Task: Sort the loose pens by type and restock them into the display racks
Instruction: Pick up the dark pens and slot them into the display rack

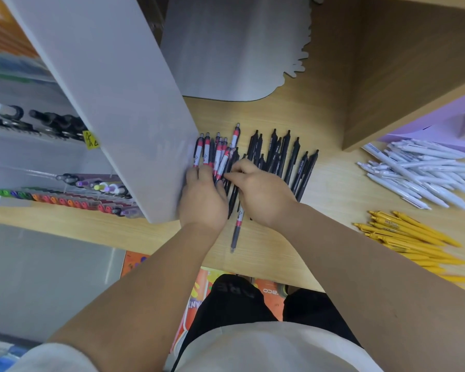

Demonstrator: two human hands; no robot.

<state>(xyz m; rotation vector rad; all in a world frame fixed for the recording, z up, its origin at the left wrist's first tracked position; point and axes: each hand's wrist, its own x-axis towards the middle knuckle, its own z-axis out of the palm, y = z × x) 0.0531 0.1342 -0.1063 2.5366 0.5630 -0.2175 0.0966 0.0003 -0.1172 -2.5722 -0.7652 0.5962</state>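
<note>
Several red-and-white pens [219,151] lie bunched on the wooden counter [330,183] beside several black pens [285,157]. My left hand [202,200] grips the bunch of red-and-white pens against the side of the white display rack [124,103]. My right hand [258,191] pinches a black pen at the edge of that bunch. One red-and-white pen [236,232] sticks out toward me from under the hands. A pile of white pens [424,175] and a pile of yellow pens [408,237] lie at the right.
The rack's shelves at left hold black pens [51,122] and coloured markers [65,200]. A grey sheet [231,49] lies at the back. A wooden box [408,63] and a purple box [440,124] stand at the right rear.
</note>
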